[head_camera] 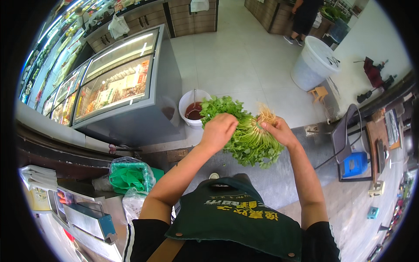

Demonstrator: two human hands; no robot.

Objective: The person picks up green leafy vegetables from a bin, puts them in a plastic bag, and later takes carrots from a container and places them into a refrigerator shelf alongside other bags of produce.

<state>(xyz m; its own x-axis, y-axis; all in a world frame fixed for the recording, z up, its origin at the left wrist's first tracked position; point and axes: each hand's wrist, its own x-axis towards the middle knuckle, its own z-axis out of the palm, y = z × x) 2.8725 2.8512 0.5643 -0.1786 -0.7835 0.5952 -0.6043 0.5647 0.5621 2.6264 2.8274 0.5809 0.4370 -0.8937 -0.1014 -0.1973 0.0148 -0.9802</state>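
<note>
A large bunch of leafy green herbs, like coriander [250, 140], hangs in front of me above the floor. Its pale roots [267, 114] point up and to the right, and a green tie [259, 125] binds the stems near them. My right hand [280, 130] grips the bunch at the root end, thumb across the stems. My left hand [220, 131] is over the leafy left side with its fingers curled in; whether they pinch a leaf or stem is hidden. A dark green apron [235, 209] bearing writing covers my front.
A white bucket [184, 111] of dark reddish liquid with a ladle stands beyond the bunch, beside a glass-topped display freezer [167, 85]. A lidded white bin [304, 70], small wooden stool [318, 94] and chair [342, 140] are right. Another person [304, 19] stands far back.
</note>
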